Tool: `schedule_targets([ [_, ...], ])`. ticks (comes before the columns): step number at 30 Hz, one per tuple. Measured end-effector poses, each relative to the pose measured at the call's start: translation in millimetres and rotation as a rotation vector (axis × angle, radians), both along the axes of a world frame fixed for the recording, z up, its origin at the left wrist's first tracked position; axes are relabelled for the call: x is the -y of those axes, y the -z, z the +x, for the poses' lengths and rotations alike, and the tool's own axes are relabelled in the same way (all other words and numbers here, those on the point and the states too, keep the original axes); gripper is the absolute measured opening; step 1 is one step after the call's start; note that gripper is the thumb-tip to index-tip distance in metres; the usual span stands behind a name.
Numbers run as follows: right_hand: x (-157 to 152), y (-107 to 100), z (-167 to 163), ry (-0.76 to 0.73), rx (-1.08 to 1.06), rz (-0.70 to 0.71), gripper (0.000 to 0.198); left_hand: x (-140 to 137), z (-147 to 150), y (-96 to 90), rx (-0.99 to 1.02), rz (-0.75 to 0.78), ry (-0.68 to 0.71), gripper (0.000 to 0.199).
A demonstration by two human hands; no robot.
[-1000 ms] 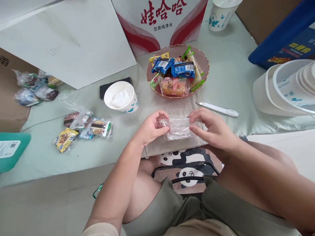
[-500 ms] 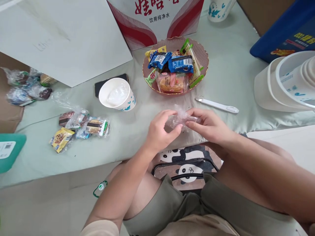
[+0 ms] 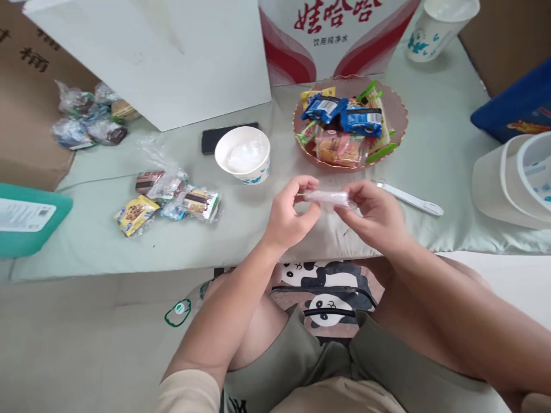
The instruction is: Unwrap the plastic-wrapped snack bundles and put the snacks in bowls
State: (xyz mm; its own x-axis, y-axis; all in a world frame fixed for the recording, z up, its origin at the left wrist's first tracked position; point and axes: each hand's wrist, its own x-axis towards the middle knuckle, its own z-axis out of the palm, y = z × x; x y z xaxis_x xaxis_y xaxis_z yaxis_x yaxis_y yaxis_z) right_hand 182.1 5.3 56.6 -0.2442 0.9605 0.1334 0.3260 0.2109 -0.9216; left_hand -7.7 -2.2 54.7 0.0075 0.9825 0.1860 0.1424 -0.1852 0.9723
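Note:
A clear plastic bag (image 3: 328,198), drawn out into a narrow strip, is stretched between my two hands above the table's front edge. My left hand (image 3: 293,213) pinches its left end between thumb and fingers. At the other end my right hand (image 3: 375,217) closes on the plastic. Just beyond them stands a scalloped pink bowl (image 3: 398,129) heaped with wrapped snacks (image 3: 344,117). A white paper cup (image 3: 253,172) with clear plastic inside is to the left. Right of my right hand lies a white utility knife (image 3: 413,199).
Bagged snacks (image 3: 200,202) lie left on the green cloth, with more bags (image 3: 88,123) farther back. A phone (image 3: 210,140) lies behind the cup. White boxes (image 3: 193,57) line the back. White tubs (image 3: 495,178) and a blue container (image 3: 512,109) stand right; a teal container (image 3: 38,235) is far left.
The crumpled plastic bag is now pulled into a narrow strip, and my hands have moved slightly apart. The camera view has shifted, so the table things appear farther right.

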Motion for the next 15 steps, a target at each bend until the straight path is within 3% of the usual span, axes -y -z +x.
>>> schedule_targets([
  [3,-5,-16,-14,0.071,0.057,0.187,0.014,3,-15,-6.4,-0.040,0.233,-0.197,0.004],
  [6,-25,-47,-42,0.081,0.180,0.460,0.021,6,-27,-12.2,-0.018,0.273,-0.267,0.015],
  [8,-49,-67,-73,-0.008,0.328,0.566,0.024,7,-33,-14.9,0.001,0.249,-0.243,0.019],
  [11,-96,-79,-125,-0.249,0.602,0.521,0.025,9,-39,-17.2,0.007,0.225,-0.217,0.018],
  [14,-145,-66,-164,-0.537,0.814,0.353,0.014,11,-44,-18.0,0.007,0.220,-0.251,0.018],
  [15,-159,-58,-173,-0.597,0.840,0.295,0.020,12,-45,-18.0,0.006,0.227,-0.259,0.019],
])
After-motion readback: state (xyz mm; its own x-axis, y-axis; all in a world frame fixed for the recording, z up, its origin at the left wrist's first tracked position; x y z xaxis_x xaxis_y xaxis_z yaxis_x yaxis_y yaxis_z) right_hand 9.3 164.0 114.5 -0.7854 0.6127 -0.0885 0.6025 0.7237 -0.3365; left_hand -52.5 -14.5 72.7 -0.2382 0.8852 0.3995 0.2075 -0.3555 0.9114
